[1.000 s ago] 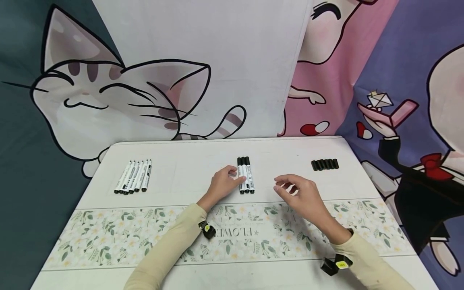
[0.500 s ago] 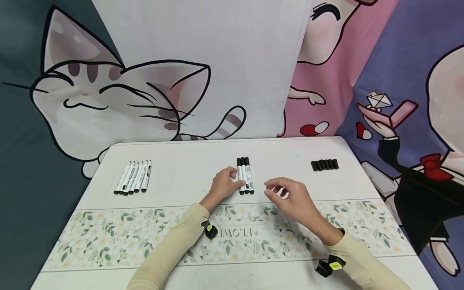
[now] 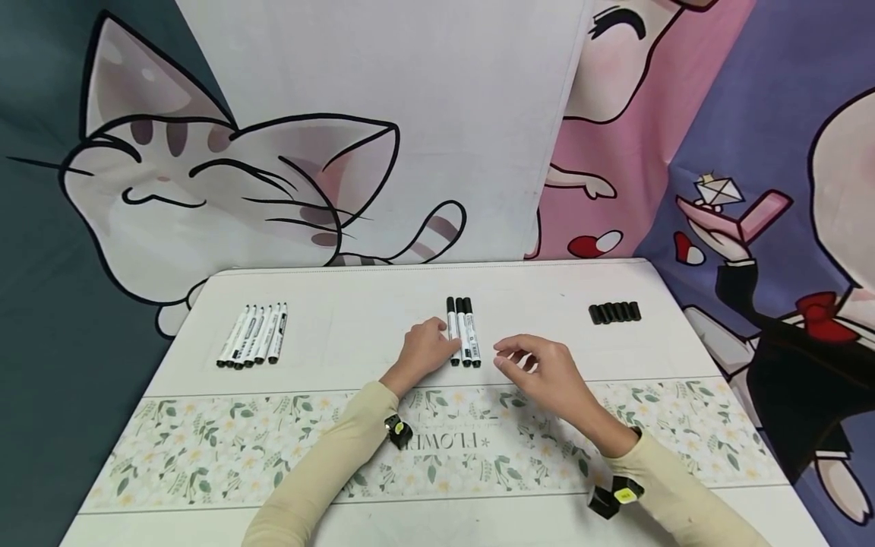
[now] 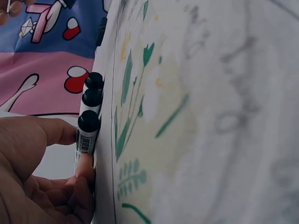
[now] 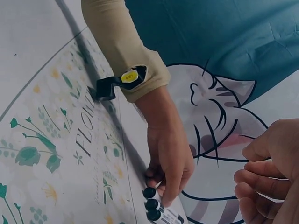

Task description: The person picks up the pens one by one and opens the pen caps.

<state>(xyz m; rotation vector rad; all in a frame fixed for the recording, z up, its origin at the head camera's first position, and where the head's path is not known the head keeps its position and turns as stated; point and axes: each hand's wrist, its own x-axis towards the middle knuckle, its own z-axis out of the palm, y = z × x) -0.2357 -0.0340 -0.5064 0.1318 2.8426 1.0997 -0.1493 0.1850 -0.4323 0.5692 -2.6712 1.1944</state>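
Observation:
Three capped black-and-white markers lie side by side at mid-table, black caps toward the back. My left hand point(image 3: 427, 348) pinches the leftmost marker point(image 3: 453, 327) between thumb and finger; its dark end point(image 4: 88, 121) shows in the left wrist view. A narrow gap parts it from the other two markers point(image 3: 468, 334) at their near ends. To the right of them hovers my right hand point(image 3: 540, 365), fingers loosely bent, with nothing in it. In the right wrist view that hand point(image 5: 273, 172) is apart from the markers point(image 5: 159, 210).
Several uncapped markers point(image 3: 253, 334) lie in a row at the table's left. On the right several black caps point(image 3: 614, 312) sit together. A floral band point(image 3: 225, 448) runs across the white table point(image 3: 362, 304), with a cartoon cloth point(image 3: 465, 114) behind.
My right hand has moved left, closer to the three markers. The leftmost marker and the other two have come slightly apart at their near ends. My left hand has barely shifted.

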